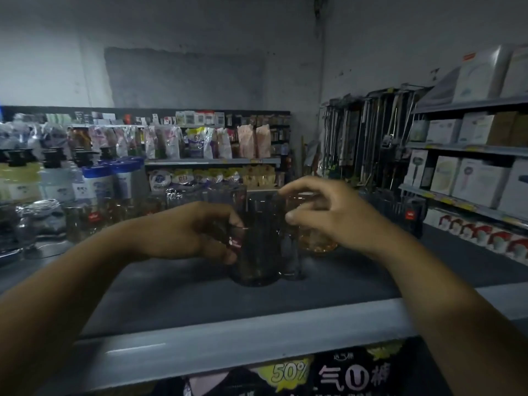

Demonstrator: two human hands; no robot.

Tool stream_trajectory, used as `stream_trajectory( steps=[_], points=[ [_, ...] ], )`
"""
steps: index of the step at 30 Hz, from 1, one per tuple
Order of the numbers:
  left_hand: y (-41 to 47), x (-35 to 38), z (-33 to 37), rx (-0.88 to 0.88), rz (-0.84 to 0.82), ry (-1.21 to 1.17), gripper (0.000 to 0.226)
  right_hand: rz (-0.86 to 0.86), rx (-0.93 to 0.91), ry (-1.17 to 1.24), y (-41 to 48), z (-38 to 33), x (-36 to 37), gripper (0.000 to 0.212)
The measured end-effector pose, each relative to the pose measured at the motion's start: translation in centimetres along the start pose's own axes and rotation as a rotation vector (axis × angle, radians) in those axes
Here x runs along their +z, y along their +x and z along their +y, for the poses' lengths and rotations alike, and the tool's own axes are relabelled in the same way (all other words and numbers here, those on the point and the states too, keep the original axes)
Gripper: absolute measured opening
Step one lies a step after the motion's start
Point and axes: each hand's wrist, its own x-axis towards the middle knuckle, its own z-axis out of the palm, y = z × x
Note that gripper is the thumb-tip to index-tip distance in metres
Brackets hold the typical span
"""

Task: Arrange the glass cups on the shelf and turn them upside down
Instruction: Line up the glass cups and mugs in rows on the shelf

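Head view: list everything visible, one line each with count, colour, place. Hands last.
dark cup: one, smoky grey, shelf centre
amber cup: one, amber, just right of the dark cup
labelled cups: several (blurred, no exact count), clear with red labels, left end of shelf
shelf: one, grey, foreground
pump bottles: several, yellowish and white, far left
bagged goods: many, mixed colours, back shelves
boxes: many, mostly white, shelves on the right
left hand: one, grips the dark cup
right hand: one, fingers curled round the amber cup
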Motion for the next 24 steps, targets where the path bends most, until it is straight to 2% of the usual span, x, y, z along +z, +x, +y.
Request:
stream_trajectory(
  steps=[3,5,7,10,15,19,22,24],
  points=[
    [-0.2,0.3,-0.4,0.013,0.044,0.008,0.023,0.201,-0.078,-0.203,0.7,2.1,-2.2,0.022],
    [-0.3,0.7,-0.4,-0.004,0.104,0.068,0.028,0.198,-0.096,-0.381,1.4,3.9,-2.6,0.017],
    [-0.3,1.2,-0.1,-0.057,0.191,0.155,0.043,0.179,-0.092,-0.449,1.8,5.3,-2.5,0.011],
    [0.3,2.2,0.7,-0.165,0.313,0.295,0.051,0.189,-0.112,-0.462,2.0,6.5,-2.1,0.004],
    [3.0,4.7,2.5,-0.262,0.395,0.493,0.047,0.288,-0.154,-0.426,1.6,7.5,-1.6,0.013],
    [4.9,5.8,2.5,-0.267,0.429,0.519,0.044,0.301,-0.176,-0.392,1.1,7.8,-1.7,0.015],
    [5.4,6.0,1.5,-0.259,0.43,0.503,0.062,0.277,-0.177,-0.369,0.9,8.1,-1.7,0.016],
    [5.3,6.2,1.3,-0.225,0.436,0.456,0.067,0.269,-0.162,-0.367,0.8,8.3,-1.7,0.015]
  ],
)
